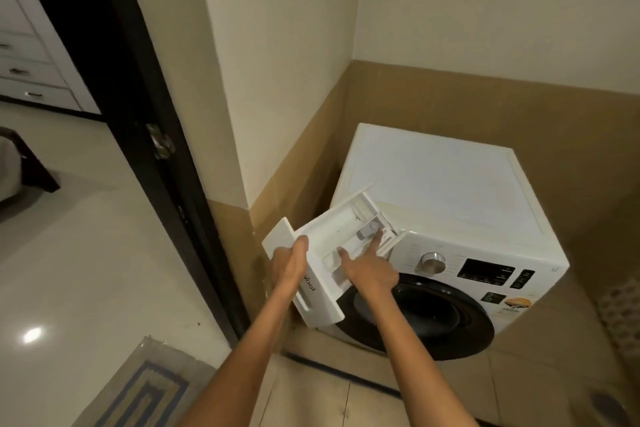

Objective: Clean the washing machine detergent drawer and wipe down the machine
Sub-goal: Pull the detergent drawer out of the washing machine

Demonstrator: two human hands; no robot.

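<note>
Left hand [289, 267]: clasps detergent drawer [332, 246] front panel.
Right hand [370, 270]: fingers spread, forefinger inside drawer.
Washing machine [446, 191]: drawer pulled out.

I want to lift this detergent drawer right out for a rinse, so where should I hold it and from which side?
Hold the detergent drawer by its flat front panel, coming from the front left, where the left hand already has a grip. The panel is its widest, most solid part and sticks out clear of the washing machine; the inner compartments look thin-walled.
</note>
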